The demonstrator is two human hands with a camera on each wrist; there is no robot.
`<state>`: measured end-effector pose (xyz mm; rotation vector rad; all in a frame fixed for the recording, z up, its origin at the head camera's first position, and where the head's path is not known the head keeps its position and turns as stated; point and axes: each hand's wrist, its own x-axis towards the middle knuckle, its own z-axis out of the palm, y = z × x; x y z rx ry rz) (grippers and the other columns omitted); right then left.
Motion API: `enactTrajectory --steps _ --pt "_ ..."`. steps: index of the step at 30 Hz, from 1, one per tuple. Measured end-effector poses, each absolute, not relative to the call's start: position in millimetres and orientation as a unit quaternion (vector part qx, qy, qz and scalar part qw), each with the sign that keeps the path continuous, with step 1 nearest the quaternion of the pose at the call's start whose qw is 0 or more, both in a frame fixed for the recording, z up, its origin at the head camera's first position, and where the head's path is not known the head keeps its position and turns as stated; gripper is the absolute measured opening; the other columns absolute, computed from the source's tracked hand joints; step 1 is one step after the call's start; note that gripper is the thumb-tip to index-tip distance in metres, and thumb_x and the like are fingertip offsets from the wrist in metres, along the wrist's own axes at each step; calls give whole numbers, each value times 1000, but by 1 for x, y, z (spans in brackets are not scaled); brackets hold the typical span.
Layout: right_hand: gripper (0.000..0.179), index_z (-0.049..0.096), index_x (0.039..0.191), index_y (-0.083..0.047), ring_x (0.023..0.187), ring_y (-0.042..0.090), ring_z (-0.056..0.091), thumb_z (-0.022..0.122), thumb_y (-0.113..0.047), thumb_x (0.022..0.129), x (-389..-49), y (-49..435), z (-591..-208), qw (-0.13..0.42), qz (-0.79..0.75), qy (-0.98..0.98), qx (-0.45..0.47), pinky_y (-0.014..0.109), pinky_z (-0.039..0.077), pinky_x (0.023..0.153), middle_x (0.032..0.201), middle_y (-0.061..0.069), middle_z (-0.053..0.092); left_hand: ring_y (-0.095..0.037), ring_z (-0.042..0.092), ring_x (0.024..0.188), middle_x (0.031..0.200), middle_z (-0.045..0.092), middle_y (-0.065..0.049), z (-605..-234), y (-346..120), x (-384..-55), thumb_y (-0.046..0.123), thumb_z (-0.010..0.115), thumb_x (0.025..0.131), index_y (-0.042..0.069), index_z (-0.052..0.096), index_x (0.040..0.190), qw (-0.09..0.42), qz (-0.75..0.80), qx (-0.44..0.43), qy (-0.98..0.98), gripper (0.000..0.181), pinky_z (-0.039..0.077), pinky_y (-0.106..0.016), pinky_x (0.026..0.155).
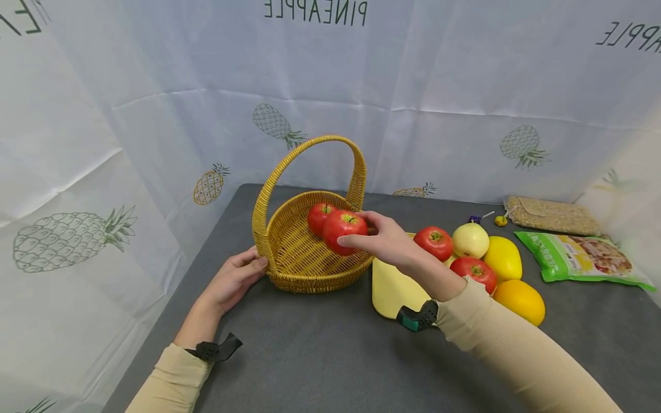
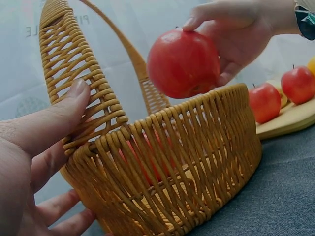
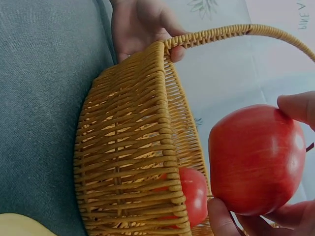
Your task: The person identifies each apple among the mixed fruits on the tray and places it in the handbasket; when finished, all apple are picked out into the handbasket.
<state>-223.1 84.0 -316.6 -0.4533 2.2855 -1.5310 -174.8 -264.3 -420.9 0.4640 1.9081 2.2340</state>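
While the left hand [image 1: 234, 279] pinches the foot of the handle [image 1: 260, 221] on the golden-brown woven wicker basket [image 1: 310, 283], the right hand [image 1: 384, 238] holds a large, round, glossy red apple [image 1: 343, 230] above the opening, its grip narrowed to the fruit between thumb and fingers. The step in hand looks like loading: another red apple [image 1: 318, 218] already lies inside. Next, the move seems to call for lowering the held fruit gently and spreading the fingers only once it rests, the left grip steadying the basket on the dark grey tabletop [image 1: 310, 355].
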Motion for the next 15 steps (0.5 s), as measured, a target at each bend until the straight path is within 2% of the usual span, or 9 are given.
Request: enactTrajectory --steps 2,7,9,13,15 --pt "70 48 147 -12 124 30 53 80 -36 89 -224 82 -318 181 -542 805 -161 52 53 96 136 11 57 -12 47 133 153 43 -14 -422 -265 -175 10 56 107 11 73 111 83 747 157 640 18 48 -29 103" --pt "70 49 147 -10 123 31 53 80 -34 89 -226 77 -323 196 -540 803 -160 52 53 97 135 12 57 -15 46 135 154 39 -17 -423 -264 -175 10 56 107 -1 68 120 81 746 159 642 22 48 -30 104" --pt "70 49 146 -10 122 31 53 81 -33 88 -226 76 -323 200 -536 804 -160 52 53 97 134 12 57 -15 45 135 155 38 -18 -422 -264 -175 10 56 107 1 69 118 81 746 156 642 20 48 -30 104" --pt "70 49 145 -10 122 31 52 81 -33 88 -229 73 -323 206 -525 810 -159 52 52 97 133 12 57 -13 43 136 156 37 -18 -422 -264 -175 11 56 107 13 73 109 84 745 154 644 17 47 -29 104" --pt "70 49 146 -9 122 31 52 80 -33 88 -232 72 -323 213 -521 811 -159 53 52 97 134 12 56 -12 43 137 157 35 -18 -422 -265 -176 12 56 107 14 73 110 86 745 153 644 17 47 -29 105"
